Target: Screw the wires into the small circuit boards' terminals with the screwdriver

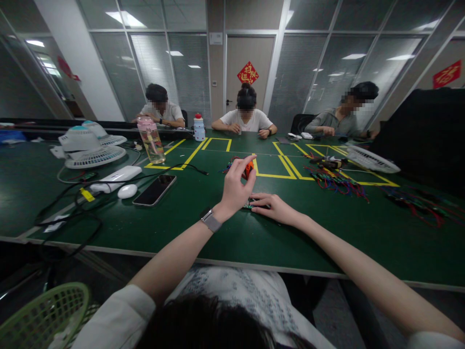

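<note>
My left hand (236, 186) is raised above the green table (203, 228), fingers curled round a small orange and black tool (249, 169) whose lower end is hidden by my fingers. A watch sits on that wrist. My right hand (272, 206) lies flat on the table just right of it, fingers pressing down on a small green circuit board (250, 205) that is mostly covered. A bundle of coloured wires (229, 166) lies just beyond my left hand.
A phone (155, 189), white mouse (127, 191), power strip, black cables and two desk fans (90, 148) sit at the left. A pink bottle (151, 139) stands beyond. Wire bundles (337, 182) lie on the right. Three people sit at the far side. A green basket (43, 315) is at lower left.
</note>
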A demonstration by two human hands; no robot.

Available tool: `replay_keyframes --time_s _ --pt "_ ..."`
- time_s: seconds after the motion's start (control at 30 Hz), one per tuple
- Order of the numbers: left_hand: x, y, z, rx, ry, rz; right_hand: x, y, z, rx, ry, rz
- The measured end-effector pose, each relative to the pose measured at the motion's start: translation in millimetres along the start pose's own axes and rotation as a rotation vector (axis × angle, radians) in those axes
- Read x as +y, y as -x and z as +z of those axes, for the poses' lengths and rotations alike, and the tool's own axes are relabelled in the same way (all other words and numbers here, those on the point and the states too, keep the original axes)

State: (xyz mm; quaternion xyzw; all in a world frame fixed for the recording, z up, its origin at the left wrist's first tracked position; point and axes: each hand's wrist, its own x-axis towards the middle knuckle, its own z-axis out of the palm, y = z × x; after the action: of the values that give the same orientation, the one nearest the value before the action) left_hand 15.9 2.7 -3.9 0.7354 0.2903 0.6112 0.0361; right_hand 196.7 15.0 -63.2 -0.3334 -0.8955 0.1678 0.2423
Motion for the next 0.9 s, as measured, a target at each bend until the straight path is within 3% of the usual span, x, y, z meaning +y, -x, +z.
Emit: replay_keyframes --time_s 0.9 --pt "0.7 0.7 0.1 -0.004 0.0 -0.01 1.7 0.1 -0.1 -0.002 0.002 -0.003"
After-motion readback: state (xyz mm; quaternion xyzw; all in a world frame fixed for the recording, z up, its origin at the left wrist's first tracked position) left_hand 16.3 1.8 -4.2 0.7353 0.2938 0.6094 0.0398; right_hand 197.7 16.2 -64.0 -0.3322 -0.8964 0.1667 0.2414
